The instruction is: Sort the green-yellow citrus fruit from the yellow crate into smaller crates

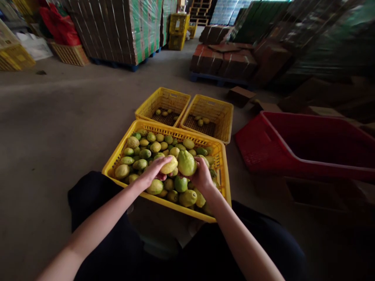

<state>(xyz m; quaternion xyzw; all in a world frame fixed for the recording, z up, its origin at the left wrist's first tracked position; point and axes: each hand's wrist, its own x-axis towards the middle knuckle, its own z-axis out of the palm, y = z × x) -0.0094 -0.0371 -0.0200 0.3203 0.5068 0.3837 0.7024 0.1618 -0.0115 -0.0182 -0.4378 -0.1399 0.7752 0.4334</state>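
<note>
My left hand (154, 172) is closed around a yellow lemon (169, 165). My right hand (201, 175) grips a larger, lumpy yellow-green lemon (186, 163) by its right side. The two fruits are held side by side, almost touching, over a wide yellow plastic crate (225, 175). Lemons from deep green to pale yellow fill this crate, among them a green lemon (181, 184) just under my hands. Part of the fingers of each hand is hidden behind the fruit.
Beyond the full crate stand two yellow crates, the left crate (140, 110) and the right crate (228, 121), each with a few lemons at the bottom. A red tub (252, 144) is at the right. Wrapped stacks (117, 31) and flattened cardboard bundles (222, 62) on pallets stand farther back.
</note>
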